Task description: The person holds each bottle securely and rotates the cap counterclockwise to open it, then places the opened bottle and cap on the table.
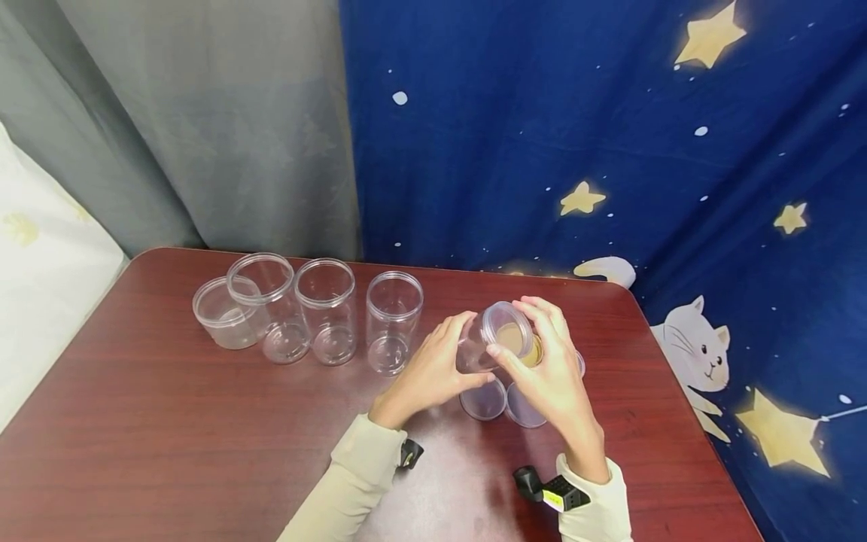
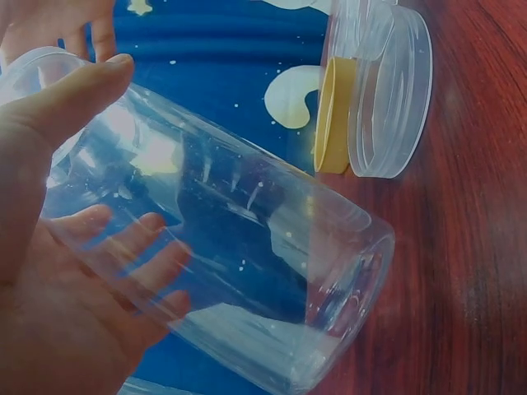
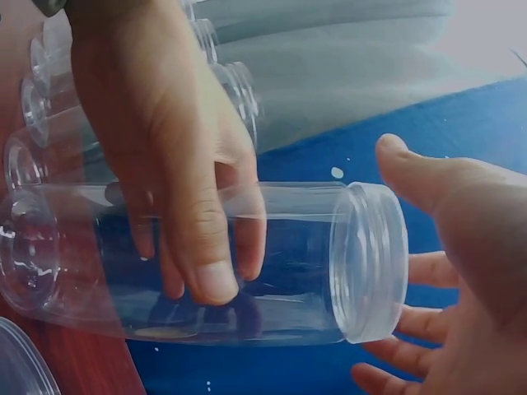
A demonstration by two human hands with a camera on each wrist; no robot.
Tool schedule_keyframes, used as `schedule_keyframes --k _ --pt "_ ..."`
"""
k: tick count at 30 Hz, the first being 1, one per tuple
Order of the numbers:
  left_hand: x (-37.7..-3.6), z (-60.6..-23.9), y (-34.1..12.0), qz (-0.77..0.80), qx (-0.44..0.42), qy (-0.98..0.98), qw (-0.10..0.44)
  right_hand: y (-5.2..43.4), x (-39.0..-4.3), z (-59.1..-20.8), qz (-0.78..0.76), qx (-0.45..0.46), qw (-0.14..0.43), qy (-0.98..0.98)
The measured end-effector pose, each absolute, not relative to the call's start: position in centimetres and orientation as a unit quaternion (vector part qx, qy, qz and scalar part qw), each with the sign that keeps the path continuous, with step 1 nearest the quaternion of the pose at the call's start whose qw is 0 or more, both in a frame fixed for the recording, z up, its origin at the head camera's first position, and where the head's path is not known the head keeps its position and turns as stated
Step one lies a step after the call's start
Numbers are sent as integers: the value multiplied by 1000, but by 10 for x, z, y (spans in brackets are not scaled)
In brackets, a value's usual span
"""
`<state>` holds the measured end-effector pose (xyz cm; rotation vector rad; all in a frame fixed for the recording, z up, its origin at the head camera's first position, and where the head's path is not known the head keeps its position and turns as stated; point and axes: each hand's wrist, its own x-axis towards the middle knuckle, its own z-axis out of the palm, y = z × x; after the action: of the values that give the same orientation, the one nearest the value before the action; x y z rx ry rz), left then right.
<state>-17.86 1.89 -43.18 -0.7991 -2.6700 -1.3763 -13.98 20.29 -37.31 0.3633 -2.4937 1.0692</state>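
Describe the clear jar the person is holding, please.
The clear plastic jar is a see-through cylinder, empty, with a ridged, threaded-looking neck and no lid on. It lies tilted on its side above the dark red table. The left hand grips its body, thumb over the top; the right hand is cupped at its open mouth.

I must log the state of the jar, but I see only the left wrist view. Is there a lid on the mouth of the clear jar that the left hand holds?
Observer: Yes, the right wrist view shows a clear lid on the clear jar that the left hand grips.
Operator: Where is the right hand?
Observer: The right hand is open, cupped beside that lid; contact I cannot tell.
Operator: Do other jars stand near?
Observer: Four open clear jars stand in a row on the table, left of the hands.
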Motion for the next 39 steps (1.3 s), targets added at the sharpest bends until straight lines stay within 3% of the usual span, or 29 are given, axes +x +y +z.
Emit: schedule_keyframes --k 6,22,39 --pt "-179 -433 19 -441 -258 -859 19 200 -140 -375 356 107 209 -904" --pt "-179 -434 20 -432 -265 -862 26 203 -136 -370 365 101 127 -917" --pt "-179 -433 20 -436 -263 -860 19 205 -136 -369 390 116 116 -906"
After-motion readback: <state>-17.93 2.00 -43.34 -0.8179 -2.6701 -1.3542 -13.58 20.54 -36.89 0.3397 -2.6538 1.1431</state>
